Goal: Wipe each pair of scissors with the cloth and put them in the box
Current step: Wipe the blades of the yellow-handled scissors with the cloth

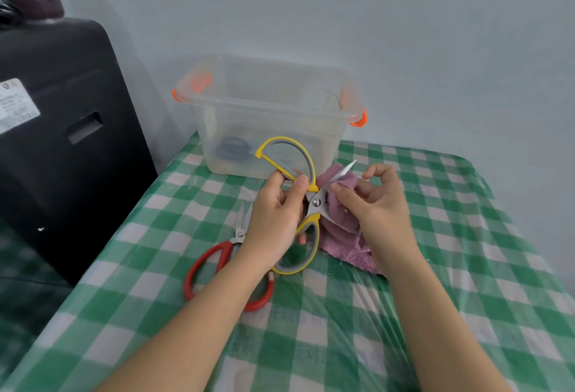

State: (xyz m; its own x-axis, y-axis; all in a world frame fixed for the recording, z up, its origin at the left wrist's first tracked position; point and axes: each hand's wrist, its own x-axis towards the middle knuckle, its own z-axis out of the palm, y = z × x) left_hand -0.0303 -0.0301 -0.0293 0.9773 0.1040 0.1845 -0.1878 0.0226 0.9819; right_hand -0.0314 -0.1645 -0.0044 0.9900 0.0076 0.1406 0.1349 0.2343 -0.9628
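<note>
where two bare forearms reach in from the near edge, the surface (466,236) shows a green and white check cover under clear plastic. nearest lie the red scissors (217,267), flat on the cover, handles toward the viewer, blades pointing away, partly hidden under the left wrist. just beyond, the left hand (277,214) grips the yellow scissors (311,205) with fingers curled round the handles near the pivot; these scissors are spread wide open and held above the cover, one handle loop up toward the box, the other down by the wrist. the right hand (373,201) pinches the pink cloth (345,236) against one blade, thumb and fingers curled, the forefinger lifted in a hook; the blade tip pokes out past the cloth. the rest of the cloth hangs down and rests on the cover beside the red scissors. farther back stands the clear box (270,117) with orange clips, lid off, against the pale wall; a dark ring-like thing (233,149) shows dimly through its side, and i cannot tell what it is. to the far left a black case (62,142) with a white label stands beside the surface.
</note>
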